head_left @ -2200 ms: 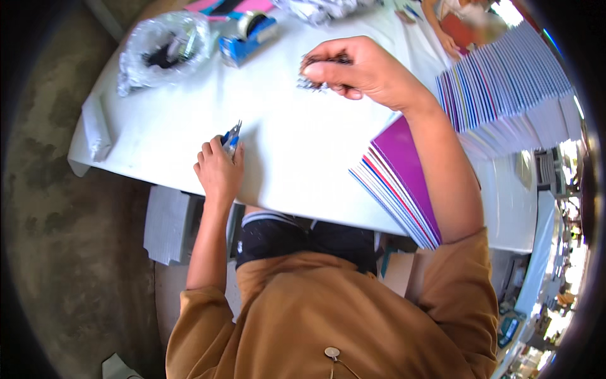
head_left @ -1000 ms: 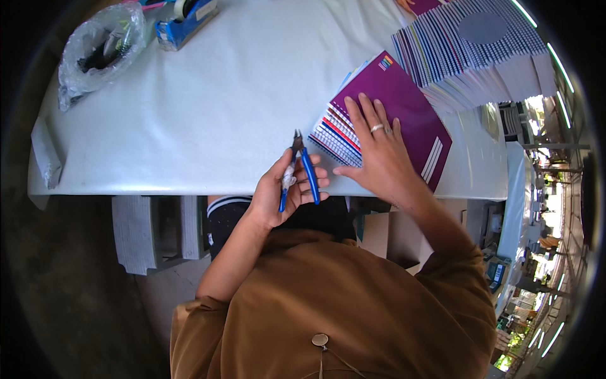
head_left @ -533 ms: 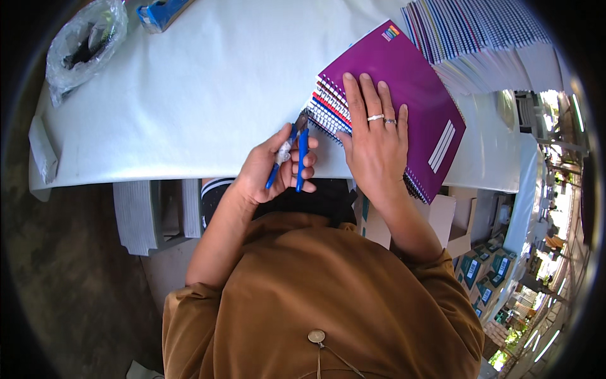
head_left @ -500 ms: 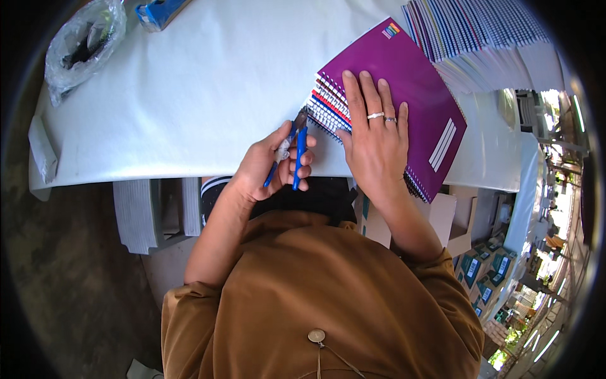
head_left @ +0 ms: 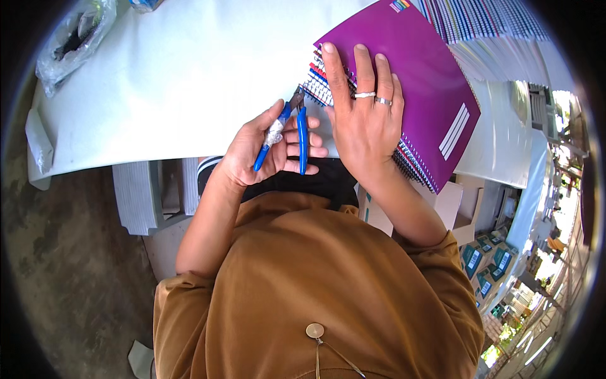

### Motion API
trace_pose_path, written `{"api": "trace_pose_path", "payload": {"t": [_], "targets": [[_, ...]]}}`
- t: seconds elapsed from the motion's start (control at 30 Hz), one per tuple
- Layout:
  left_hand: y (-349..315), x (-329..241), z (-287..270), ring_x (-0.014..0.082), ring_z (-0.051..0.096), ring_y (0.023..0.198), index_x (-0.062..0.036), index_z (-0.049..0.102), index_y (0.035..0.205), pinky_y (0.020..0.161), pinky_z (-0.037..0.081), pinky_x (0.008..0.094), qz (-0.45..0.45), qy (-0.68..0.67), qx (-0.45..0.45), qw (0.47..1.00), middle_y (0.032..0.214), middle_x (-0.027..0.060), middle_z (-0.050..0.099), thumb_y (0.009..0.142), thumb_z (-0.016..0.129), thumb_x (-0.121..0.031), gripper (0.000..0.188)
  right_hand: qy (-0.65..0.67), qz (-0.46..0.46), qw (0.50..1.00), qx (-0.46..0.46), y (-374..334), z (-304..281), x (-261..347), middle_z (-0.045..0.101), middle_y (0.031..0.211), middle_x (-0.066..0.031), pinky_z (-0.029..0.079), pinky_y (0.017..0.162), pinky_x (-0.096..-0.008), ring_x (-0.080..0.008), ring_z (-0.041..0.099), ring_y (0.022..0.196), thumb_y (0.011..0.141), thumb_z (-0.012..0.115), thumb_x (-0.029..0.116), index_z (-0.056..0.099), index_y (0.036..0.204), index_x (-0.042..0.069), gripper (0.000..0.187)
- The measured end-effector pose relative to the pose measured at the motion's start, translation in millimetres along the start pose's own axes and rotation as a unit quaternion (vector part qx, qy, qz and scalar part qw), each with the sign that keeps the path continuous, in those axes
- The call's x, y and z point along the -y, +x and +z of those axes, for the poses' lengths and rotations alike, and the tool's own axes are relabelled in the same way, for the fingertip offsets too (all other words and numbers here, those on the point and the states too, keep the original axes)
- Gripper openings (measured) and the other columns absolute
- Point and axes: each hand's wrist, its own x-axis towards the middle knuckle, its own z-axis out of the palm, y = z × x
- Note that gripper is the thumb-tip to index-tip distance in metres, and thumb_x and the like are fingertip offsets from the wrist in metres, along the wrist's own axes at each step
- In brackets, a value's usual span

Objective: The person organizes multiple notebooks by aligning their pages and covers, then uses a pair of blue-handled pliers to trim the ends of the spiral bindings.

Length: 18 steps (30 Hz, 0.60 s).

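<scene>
My left hand holds a pair of blue-handled cutting pliers, with whitish wrapping around one handle. The handles are spread, and the dark jaws point at the spiral-bound edges of a stack of notebooks. On top of that stack lies a notebook with a purple cover, set at a slant. My right hand rests flat on this cover near the spine, fingers stretched out. White, red, blue and dark coils show below the cover. Whether the jaws touch a coil, I cannot tell.
A white-covered table carries all this. More spiral notebooks are stacked at the far right. A clear plastic bag with dark contents sits far left, near a blue object. Cartons stand low on the right.
My view has shifted a little, so the table sits higher. The plier handles have spread wider as the left fingers loosened. My right hand has moved nearer the notebook's spine.
</scene>
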Motion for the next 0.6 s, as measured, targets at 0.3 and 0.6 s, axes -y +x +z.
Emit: {"api": "trace_pose_path", "payload": {"t": [0.3, 0.6], "targets": [[0, -7, -4, 0.0293, 0.061, 0.087, 0.0033, 0.054, 0.111, 0.079, 0.050, 0.0522, -0.008, -0.037, 0.017, 0.999, 0.092, 0.0171, 0.060, 0.095, 0.028, -0.048, 0.060, -0.015, -0.021, 1.000, 0.004, -1, 0, -2, 0.051, 0.117, -0.0098, 0.044, 0.085, -0.0408, -0.0314, 0.054, 0.101, 0.080, 0.061, 0.026, 0.039, 0.137, 0.024, 0.062], [-1, -2, 40, 0.0191, 0.059, 0.063, 0.0008, 0.056, 0.093, 0.057, 0.048, 0.0361, 0.095, 0.773, -0.348, 0.522, 0.072, 0.0125, 0.059, 0.097, 0.031, -0.042, 0.050, 0.013, 0.002, 1.000, 0.020, -3, 0, 3, 0.045, 0.127, -0.0070, 0.036, 0.092, -0.0396, -0.0274, 0.045, 0.113, 0.052, 0.081, 0.026, 0.040, 0.136, 0.023, 0.093]]}}
